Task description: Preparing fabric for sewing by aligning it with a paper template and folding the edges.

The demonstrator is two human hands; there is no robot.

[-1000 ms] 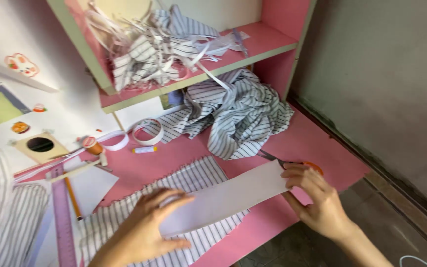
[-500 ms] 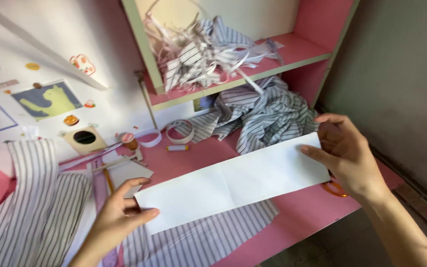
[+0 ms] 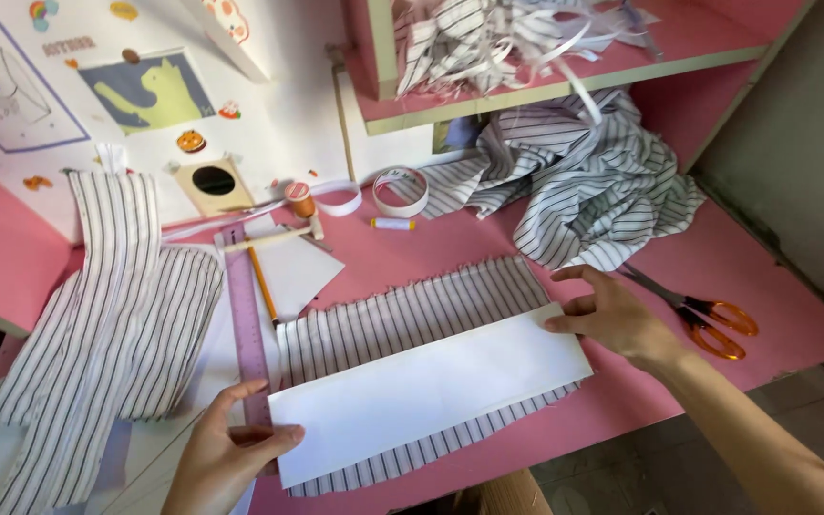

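Note:
A long white paper strip (image 3: 431,391) lies across a piece of striped fabric (image 3: 402,315) on the pink table (image 3: 765,277). My left hand (image 3: 226,458) grips the strip's left end, thumb on top. My right hand (image 3: 612,315) holds the strip's right end at its upper corner. Orange-handled scissors (image 3: 703,310) rest on the table just right of my right hand.
A purple ruler (image 3: 245,324) and a pencil (image 3: 262,282) lie left of the fabric. More striped cloth (image 3: 116,315) covers the left side, and a crumpled striped pile (image 3: 584,181) sits under the pink shelf (image 3: 545,91). Tape rolls (image 3: 401,191) and a thread spool (image 3: 299,198) stand behind.
The paper strip has come down from mid-air onto the striped fabric. Both hands lowered with it, and the view shifted right, so the scissors now show beside my right hand.

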